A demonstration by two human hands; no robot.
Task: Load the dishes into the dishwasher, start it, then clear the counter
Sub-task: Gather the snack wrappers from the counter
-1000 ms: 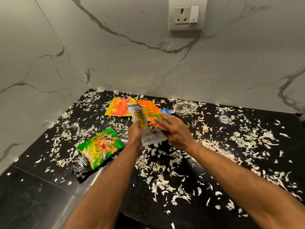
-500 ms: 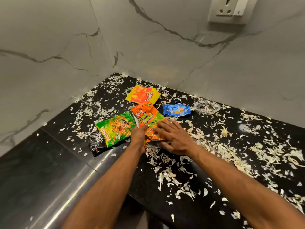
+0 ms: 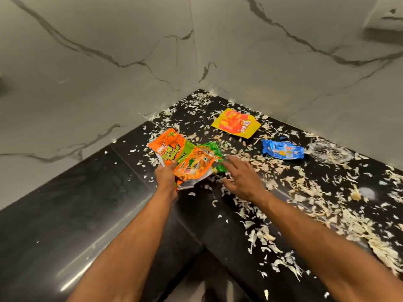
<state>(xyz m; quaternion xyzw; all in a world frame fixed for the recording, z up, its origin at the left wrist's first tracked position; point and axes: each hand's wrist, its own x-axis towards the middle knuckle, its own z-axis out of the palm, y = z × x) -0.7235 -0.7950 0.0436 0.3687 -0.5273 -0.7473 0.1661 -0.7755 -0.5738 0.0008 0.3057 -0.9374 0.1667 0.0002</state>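
Two hands work at the black bench (image 3: 98, 214): the left hand (image 3: 166, 179) pinches an orange wrapper (image 3: 181, 158) to gather litter, while the right hand (image 3: 242, 178), fingers spread and holding nothing, reaches for the green wrapper (image 3: 214, 154) just beyond its fingertips (partly under the orange one). Farther right lie yellow (image 3: 236, 123) and blue wrappers (image 3: 282, 149).

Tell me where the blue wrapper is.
The blue wrapper lies on the black counter, right of centre, between the yellow packet and the mesh bag.
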